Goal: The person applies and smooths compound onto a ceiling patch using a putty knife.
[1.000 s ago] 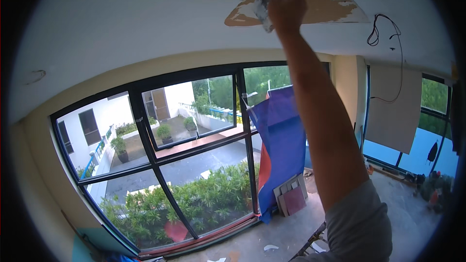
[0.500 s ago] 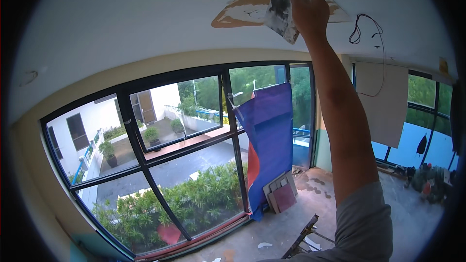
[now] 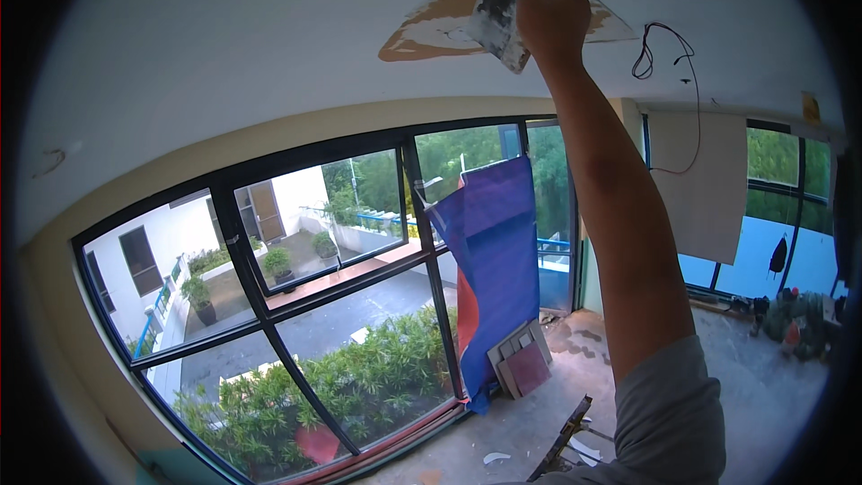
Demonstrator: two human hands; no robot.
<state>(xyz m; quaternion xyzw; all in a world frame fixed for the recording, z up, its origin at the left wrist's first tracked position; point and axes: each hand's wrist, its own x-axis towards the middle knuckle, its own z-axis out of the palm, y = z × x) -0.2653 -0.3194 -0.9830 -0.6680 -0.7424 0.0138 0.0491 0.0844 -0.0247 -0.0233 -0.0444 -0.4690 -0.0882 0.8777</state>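
Note:
My right hand (image 3: 554,22) is raised overhead at the top of the view, its fingers wrapped round the grip of a flat plastering trowel (image 3: 496,13). The trowel's blade is smeared with white and dark filler. It overlaps a brown-and-white patch (image 3: 417,36) on the white ceiling; whether the blade touches the surface cannot be made out. Part of the grip is hidden by my fingers. My bare forearm and grey sleeve (image 3: 669,404) come up from the lower right. My left hand is outside the picture.
Loose dark wire (image 3: 690,112) hangs from the ceiling to the right. Ahead stands a wide black-framed window (image 3: 265,310), with a blue-and-red cloth (image 3: 494,242) over part of it. Boards (image 3: 521,364) lean below. A ladder-like frame (image 3: 566,440) stands low, near me.
My right hand and the trowel have slid slightly left and upward across the ceiling patch. The whole view has shifted a little too.

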